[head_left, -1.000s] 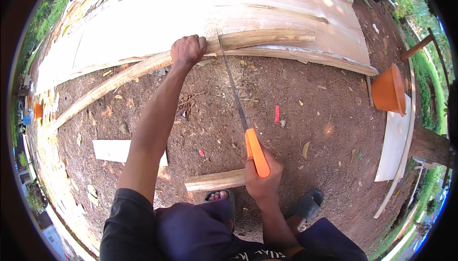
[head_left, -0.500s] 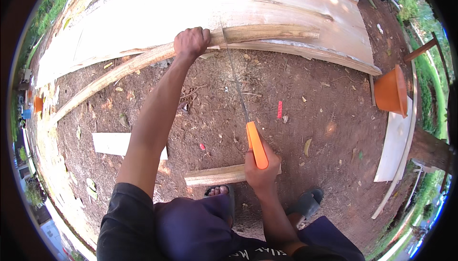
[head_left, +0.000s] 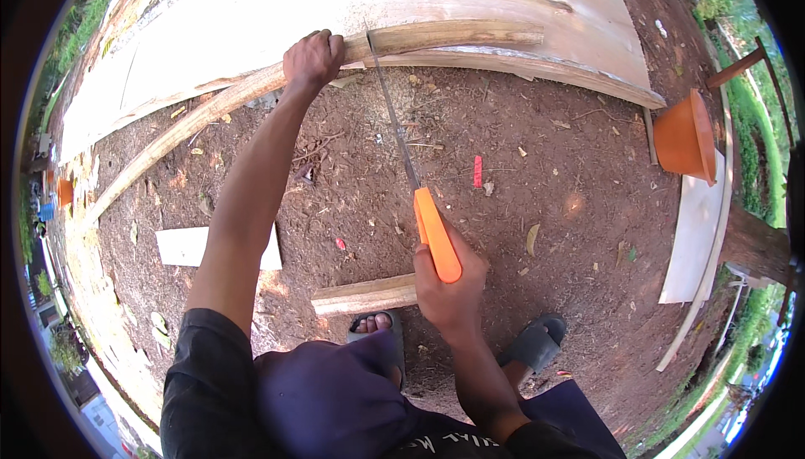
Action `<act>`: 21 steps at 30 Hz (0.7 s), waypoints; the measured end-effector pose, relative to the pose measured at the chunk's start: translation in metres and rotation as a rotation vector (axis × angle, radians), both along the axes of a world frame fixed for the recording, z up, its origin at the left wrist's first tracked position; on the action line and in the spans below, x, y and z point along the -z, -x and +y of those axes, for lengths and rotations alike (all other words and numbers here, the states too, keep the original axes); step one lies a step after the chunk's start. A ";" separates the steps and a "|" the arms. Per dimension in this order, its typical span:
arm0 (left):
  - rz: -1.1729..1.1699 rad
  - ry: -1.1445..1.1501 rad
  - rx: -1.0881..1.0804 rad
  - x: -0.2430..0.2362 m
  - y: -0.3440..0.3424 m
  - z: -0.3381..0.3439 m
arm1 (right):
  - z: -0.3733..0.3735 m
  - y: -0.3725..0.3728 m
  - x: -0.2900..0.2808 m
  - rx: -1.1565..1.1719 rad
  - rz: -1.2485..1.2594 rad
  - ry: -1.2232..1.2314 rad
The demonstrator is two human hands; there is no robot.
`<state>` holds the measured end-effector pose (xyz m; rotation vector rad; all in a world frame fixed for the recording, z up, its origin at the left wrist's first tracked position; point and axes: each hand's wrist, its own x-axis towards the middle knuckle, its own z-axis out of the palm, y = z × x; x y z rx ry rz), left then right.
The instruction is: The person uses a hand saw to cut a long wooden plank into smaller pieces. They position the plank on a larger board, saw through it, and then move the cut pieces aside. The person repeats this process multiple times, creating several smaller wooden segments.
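While your left hand [head_left: 313,58] is clamped over the long wooden slat [head_left: 251,88], your right hand [head_left: 451,287] is closed around the orange handle of the handsaw [head_left: 411,170], its thin blade running up to meet the slat just beside your left knuckles. The slat lies along the near edge of the broad pale plank [head_left: 335,6], resting against it and stretching from the left rim to past the middle of the view.

It looks light for its length, stiff across its width but likely to flex and chatter toward its free ends, so your grip close to the blade is probably the best place to steady it. Its skin is rough, brown and bark-edged, which should give your palm good purchase. The saw blade is narrow and springy; it may bend if pushed off line.

Below, the ground is reddish-brown dirt strewn with chips and dry leaves. A short wood offcut [head_left: 365,295] lies by your sandalled feet, a flat white board [head_left: 189,247] to the left, and an orange pot [head_left: 683,136] tipped on its side to the right.
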<state>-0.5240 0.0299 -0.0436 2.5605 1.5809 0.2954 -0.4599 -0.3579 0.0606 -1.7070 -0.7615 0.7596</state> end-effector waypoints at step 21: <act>-0.013 -0.001 -0.078 -0.002 0.003 -0.008 | 0.066 -0.002 0.065 0.040 -0.115 -0.058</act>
